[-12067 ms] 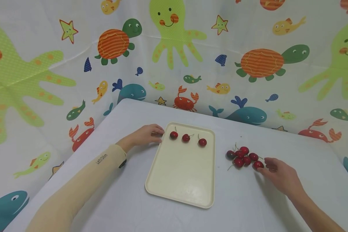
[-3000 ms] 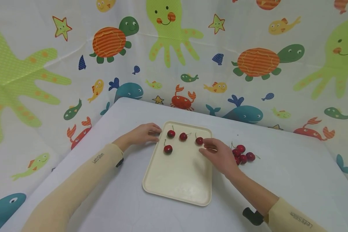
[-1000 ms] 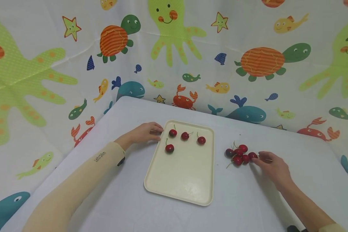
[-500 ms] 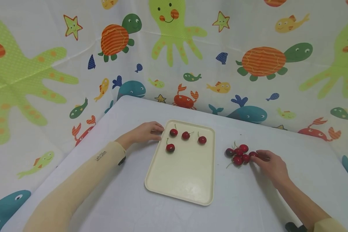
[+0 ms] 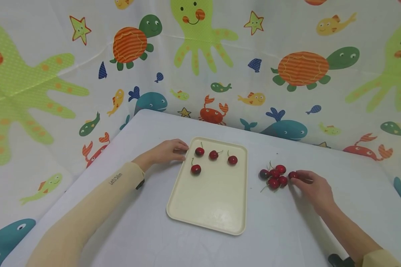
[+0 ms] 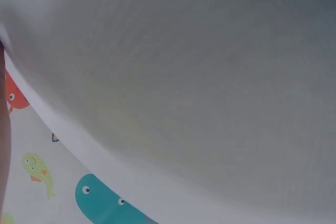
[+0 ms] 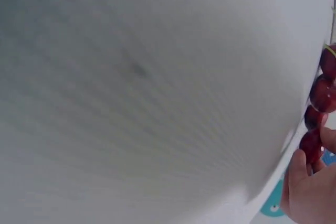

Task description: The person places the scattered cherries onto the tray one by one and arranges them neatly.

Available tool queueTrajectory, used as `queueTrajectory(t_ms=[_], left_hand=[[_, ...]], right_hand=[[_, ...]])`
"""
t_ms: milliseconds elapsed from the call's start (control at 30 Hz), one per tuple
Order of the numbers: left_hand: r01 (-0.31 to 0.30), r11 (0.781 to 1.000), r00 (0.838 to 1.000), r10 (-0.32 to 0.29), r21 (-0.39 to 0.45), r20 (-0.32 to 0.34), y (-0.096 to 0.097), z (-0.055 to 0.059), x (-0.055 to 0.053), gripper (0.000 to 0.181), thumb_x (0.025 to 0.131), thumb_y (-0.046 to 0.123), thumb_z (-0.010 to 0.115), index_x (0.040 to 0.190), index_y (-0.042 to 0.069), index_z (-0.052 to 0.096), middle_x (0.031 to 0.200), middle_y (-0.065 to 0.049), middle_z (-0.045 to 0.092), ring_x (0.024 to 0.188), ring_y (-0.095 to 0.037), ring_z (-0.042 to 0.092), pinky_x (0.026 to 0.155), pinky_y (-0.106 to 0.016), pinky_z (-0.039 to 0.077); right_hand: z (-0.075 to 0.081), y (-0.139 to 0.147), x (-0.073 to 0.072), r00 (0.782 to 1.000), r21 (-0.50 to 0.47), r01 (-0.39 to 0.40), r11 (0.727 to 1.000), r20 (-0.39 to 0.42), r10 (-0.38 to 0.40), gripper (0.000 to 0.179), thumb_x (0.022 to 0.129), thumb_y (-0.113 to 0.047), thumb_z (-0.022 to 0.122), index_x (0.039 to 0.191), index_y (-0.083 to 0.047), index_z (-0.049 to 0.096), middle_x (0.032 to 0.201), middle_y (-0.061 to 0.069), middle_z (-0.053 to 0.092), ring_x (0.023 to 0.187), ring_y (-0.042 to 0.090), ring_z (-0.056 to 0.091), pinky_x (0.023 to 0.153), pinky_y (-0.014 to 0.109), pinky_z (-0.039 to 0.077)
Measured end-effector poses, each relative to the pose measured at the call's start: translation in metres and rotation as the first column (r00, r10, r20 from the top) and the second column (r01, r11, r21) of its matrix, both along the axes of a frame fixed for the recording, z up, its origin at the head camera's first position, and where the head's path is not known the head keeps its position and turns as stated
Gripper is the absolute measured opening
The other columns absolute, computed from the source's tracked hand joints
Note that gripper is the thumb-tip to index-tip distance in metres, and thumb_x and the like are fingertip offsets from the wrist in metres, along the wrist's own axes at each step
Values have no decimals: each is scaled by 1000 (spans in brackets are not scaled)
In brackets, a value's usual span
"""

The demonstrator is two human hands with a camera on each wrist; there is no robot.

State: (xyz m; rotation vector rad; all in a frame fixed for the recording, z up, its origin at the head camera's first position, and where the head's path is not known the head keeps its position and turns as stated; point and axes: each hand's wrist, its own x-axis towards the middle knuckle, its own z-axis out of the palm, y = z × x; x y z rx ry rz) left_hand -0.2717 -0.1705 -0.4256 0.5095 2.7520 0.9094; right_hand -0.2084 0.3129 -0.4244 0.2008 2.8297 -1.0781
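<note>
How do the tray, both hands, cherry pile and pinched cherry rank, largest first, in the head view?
1. Tray
2. Left hand and right hand: too alike to rank
3. Cherry pile
4. Pinched cherry

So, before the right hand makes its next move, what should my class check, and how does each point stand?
1. Right hand pinching a cherry: ok.
2. That cherry lifted clear of the table: cannot tell.
3. Left hand at the tray's left edge: ok.
4. Bare space right of the second-row cherry: ok.
5. Every cherry on the tray: not ok; a pile lies beside it.
</note>
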Motion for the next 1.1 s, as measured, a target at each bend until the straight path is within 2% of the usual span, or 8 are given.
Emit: queueTrajectory(t_ms=[167, 333, 467, 600, 833, 1100], left_hand=[[7, 1000, 1000, -7, 5, -2, -1, 0, 0, 44, 82, 26, 69, 123, 13, 59, 126, -2, 54, 122, -20, 47, 104, -38, 39], [9, 1000, 1000, -9, -3, 8, -2, 0, 0, 45, 82, 27, 69, 124, 13, 59, 128, -3, 53, 123, -21, 46, 105, -40, 39], [9, 1000, 1000, -9, -8, 13, -3, 0, 0, 44, 82, 27, 69, 123, 14, 59, 128, -3, 53, 124, -21, 45, 105, -41, 38], [10, 1000, 1000, -10, -6, 15, -4, 0, 0, 44, 83, 27, 68, 123, 14, 59, 129, -2, 52, 124, -21, 45, 105, -41, 38], [7, 1000, 1000, -7, 1, 17, -3, 3, 3, 43, 83, 26, 69, 123, 13, 59, 128, -3, 53, 123, -21, 47, 104, -40, 40], [12, 1000, 1000, -12, 4, 14, -3, 4, 6, 44, 83, 25, 68, 124, 12, 58, 128, -3, 53, 121, -21, 49, 102, -39, 42]], right_hand=[[8, 0, -2, 998, -32, 41, 999, -51, -43, 72, 85, -55, 53, 140, -10, 38, 136, 20, 45, 126, 40, 36, 92, 48, 48], [22, -5, -1, 996, -61, 41, 997, -75, -46, 73, 84, -55, 54, 141, -13, 36, 137, 17, 45, 125, 37, 39, 87, 38, 52], [32, -12, 1, 995, -71, 38, 997, -92, -44, 74, 83, -56, 55, 142, -14, 35, 138, 15, 44, 125, 36, 41, 92, 42, 49], [40, -21, 3, 993, -72, 18, 997, -115, -26, 74, 83, -56, 55, 141, -15, 36, 137, 15, 45, 124, 36, 42, 95, 47, 45], [53, -40, 6, 991, -103, -57, 993, -129, 43, 68, 84, -52, 57, 139, -16, 39, 135, 14, 46, 124, 35, 43, 91, 45, 49], [57, -69, 9, 987, -123, -108, 987, -130, 92, 68, 81, -51, 63, 137, -20, 42, 133, 11, 49, 119, 32, 49, 91, 44, 48]])
